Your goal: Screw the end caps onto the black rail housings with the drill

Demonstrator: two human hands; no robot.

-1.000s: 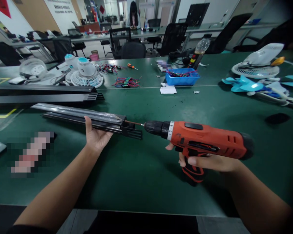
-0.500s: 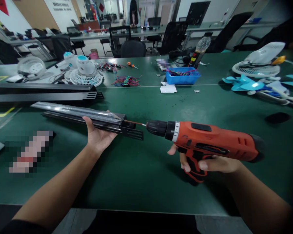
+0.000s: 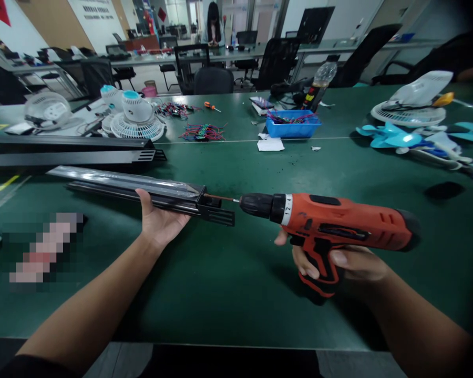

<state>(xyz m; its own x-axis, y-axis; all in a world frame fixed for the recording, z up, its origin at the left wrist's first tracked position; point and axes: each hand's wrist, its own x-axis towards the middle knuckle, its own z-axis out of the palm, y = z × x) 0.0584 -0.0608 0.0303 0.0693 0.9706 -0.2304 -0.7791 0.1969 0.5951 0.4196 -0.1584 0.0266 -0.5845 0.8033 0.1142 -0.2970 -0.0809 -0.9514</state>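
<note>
Blue bin (image 3: 294, 129) beyond orange drill (image 3: 349, 214)

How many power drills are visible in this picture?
1: the orange drill in the right hand, its bit pointing toward the black metal part in the left hand. Others may be hidden.

- My left hand (image 3: 161, 226) is partly hidden beneath the long black metal channel (image 3: 177, 201).
- The orange-and-black plastic drill (image 3: 347, 219) partly covers my right hand (image 3: 360, 265).
- I can't identify the pixelated, dark-edged oblong object (image 3: 47, 248).
</note>
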